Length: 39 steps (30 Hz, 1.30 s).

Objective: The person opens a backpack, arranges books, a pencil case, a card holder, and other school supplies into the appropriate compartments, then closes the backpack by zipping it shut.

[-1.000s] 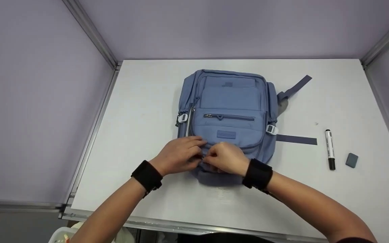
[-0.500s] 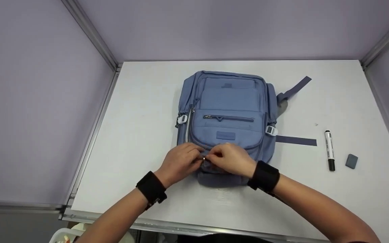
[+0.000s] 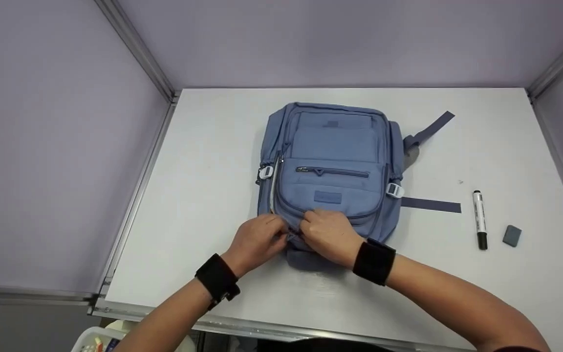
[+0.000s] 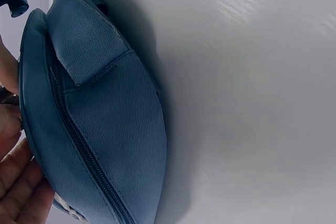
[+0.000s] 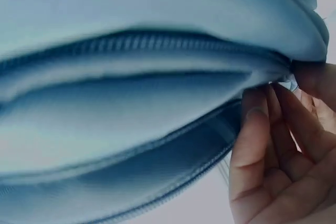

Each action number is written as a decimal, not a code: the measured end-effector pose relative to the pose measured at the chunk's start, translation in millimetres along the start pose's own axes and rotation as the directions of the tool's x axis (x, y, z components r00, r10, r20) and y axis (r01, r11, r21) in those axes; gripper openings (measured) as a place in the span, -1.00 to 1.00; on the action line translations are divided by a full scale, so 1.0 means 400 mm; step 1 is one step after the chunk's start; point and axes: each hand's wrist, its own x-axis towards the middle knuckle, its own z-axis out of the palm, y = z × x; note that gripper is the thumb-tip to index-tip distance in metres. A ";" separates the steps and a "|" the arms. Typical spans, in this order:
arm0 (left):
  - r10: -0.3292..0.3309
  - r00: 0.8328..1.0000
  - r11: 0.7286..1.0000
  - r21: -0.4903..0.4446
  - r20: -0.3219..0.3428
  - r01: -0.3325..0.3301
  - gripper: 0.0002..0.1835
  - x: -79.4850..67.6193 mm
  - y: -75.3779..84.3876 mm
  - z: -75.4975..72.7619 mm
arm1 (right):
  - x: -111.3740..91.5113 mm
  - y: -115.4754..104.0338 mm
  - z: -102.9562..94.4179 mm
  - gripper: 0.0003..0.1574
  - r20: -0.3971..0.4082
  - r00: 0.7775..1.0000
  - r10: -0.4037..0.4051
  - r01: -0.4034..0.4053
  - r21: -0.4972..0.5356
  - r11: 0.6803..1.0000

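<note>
A blue backpack (image 3: 335, 142) lies front side up on the white table, its lower end toward me. My left hand (image 3: 258, 240) pinches the fabric at the backpack's lower left corner. Close beside it, my right hand (image 3: 330, 235) has its fingers curled at the lower front zipper, pinching at the zipper pull, which the fingers mostly hide. In the right wrist view the zipper (image 5: 157, 41) gapes apart, and fingers (image 5: 252, 145) pinch where its two rows meet. The left wrist view shows the backpack's underside with another zipper (image 4: 86, 153), its teeth together.
A whiteboard marker (image 3: 479, 220) and a small grey-blue block (image 3: 511, 235) lie right of the backpack. Two dark straps (image 3: 430, 204) stretch out on that side. A white basket (image 3: 88, 337) with small items stands below the table's front left edge.
Both hands stay at the lower zipper. The right hand has turned so that its knuckles face up more, and a small gap at the zipper now shows between the hands.
</note>
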 end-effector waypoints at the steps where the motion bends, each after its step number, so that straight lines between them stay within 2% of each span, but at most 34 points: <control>1: -0.009 1.000 1.000 -0.001 0.005 0.009 -0.83 -0.002 0.000 -0.001 | 0.000 -0.001 0.001 -0.78 0.000 1.000 -0.014 0.014 -0.015 1.000; 5: -0.043 0.999 0.999 -0.011 0.018 0.043 -0.82 -0.006 -0.006 -0.006 | 0.001 -0.004 0.002 -0.80 0.004 1.000 -0.030 0.030 -0.026 0.999; 9: -0.109 0.994 0.993 -0.035 -0.004 0.109 -0.79 -0.003 -0.028 -0.015 | 0.000 -0.004 0.004 -0.80 0.000 1.000 -0.010 0.010 -0.005 1.000; 14: -0.214 0.977 0.977 -0.027 0.008 0.214 -0.76 0.006 -0.066 -0.033 | -0.002 -0.001 0.000 -0.82 0.010 1.000 0.008 -0.008 0.005 1.000; 21: -0.291 0.956 0.957 0.004 0.036 0.291 -0.84 0.025 -0.102 -0.043 | 0.002 -0.002 -0.004 -0.78 0.015 1.000 0.025 -0.026 0.041 0.999; 25: -0.329 0.942 0.943 -0.025 0.064 0.331 -0.83 0.033 -0.105 -0.042 | 0.006 -0.003 -0.006 -0.79 0.023 0.998 0.060 -0.062 0.086 0.994; 30: -0.332 0.936 0.940 -0.035 0.117 0.338 -0.68 0.035 -0.097 -0.044 | 0.016 -0.009 -0.012 -0.79 0.058 0.992 0.108 -0.115 0.127 0.985; 33: -0.348 0.929 0.934 -0.038 0.124 0.355 -0.76 0.037 -0.096 -0.043 | 0.035 -0.015 -0.016 -0.77 0.084 0.989 0.124 -0.133 0.119 0.984; 39: -0.396 0.906 0.916 -0.007 0.153 0.401 -0.89 0.046 -0.094 -0.041 | 0.102 -0.031 -0.016 -0.77 0.166 0.978 0.128 -0.141 0.072 0.987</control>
